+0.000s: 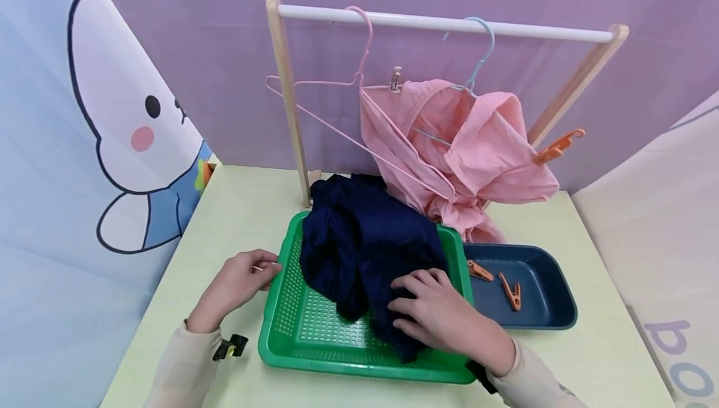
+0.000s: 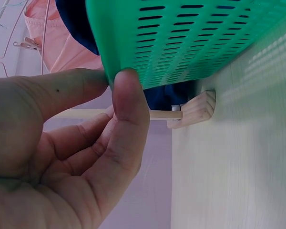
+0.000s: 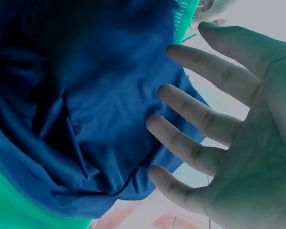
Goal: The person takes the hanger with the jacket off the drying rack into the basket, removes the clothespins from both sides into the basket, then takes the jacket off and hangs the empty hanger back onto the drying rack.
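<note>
A green plastic basket with perforated walls stands on the table. My left hand pinches its left rim between thumb and index finger, as the left wrist view shows at the basket wall. Crumpled dark navy fabric lies in the basket and spills over its back edge. Over the front right part of this fabric is my right hand, palm down. Its fingers are spread and extended, with the navy fabric beyond the fingertips in the right wrist view.
Behind the basket stands a rack with a white rail. A pink hanger and a blue hanger hang there with a pink garment, an orange clothespin clipped on. Right of the basket, a dark blue tray contains orange clothespins.
</note>
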`<state>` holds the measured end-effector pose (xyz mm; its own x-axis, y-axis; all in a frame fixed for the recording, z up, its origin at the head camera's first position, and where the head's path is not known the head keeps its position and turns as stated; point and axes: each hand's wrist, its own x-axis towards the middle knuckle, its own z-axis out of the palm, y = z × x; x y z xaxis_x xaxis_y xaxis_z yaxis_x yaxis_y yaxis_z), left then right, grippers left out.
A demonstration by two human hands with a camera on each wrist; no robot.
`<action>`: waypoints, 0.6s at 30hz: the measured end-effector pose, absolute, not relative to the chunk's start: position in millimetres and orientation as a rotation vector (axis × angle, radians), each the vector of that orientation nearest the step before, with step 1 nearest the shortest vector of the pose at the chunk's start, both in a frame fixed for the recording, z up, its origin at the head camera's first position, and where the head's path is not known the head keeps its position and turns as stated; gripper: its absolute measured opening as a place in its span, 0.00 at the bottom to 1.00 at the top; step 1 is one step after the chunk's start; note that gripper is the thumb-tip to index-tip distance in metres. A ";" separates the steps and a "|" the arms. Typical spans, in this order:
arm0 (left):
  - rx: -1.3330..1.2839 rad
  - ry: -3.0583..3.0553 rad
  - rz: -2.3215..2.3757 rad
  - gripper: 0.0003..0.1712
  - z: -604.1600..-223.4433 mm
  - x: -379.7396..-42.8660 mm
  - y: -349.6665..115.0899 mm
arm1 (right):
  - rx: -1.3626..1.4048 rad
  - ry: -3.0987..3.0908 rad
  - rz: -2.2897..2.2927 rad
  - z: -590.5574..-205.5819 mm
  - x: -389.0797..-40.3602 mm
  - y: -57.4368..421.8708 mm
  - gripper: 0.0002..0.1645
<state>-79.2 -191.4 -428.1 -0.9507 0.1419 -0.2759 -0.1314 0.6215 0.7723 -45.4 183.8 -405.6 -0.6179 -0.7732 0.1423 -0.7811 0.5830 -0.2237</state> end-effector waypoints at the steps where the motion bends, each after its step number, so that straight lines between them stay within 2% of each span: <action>1: 0.008 2.535 1.249 0.17 -428.3 -79.1 -191.6 | 1.363 -2.783 0.409 -404.9 -45.6 184.3 0.10; 10: 0.013 2.528 1.254 0.18 -430.2 -79.7 -192.3 | 1.237 -2.723 0.429 -394.1 -63.6 195.9 0.11; 18: 0.005 2.539 1.240 0.18 -430.6 -80.9 -191.8 | 1.069 -2.670 0.451 -387.1 -122.0 199.8 0.15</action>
